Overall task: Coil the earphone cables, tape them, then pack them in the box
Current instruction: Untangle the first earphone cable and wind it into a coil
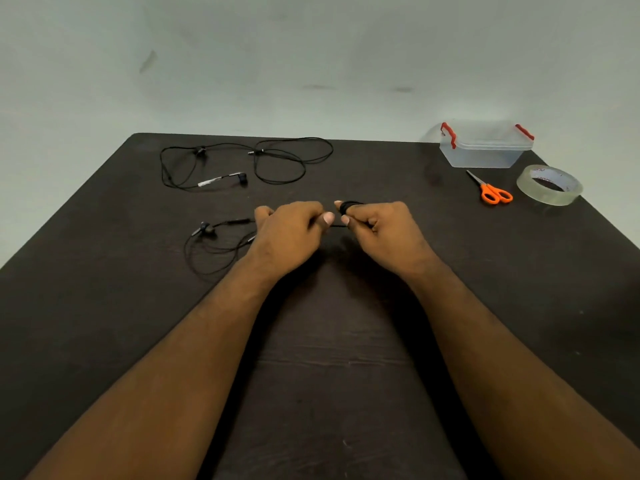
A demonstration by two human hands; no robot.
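My left hand [287,230] and my right hand [377,226] meet at the middle of the dark table [329,358]. Black earphone cable [348,206] is wound in several turns round my right forefinger, and the thumb pinches it. My left hand grips the same cable, a short stretch of which runs taut between the two hands. The rest of this earphone [207,233] lies loose on the table to the left, earbuds included. A second black earphone [242,161] lies uncoiled at the far left of the table.
A clear plastic box [485,147] with red clips, lid on, stands at the far right. Orange-handled scissors [493,192] and a roll of clear tape [550,185] lie near it. A pale wall rises behind the table.
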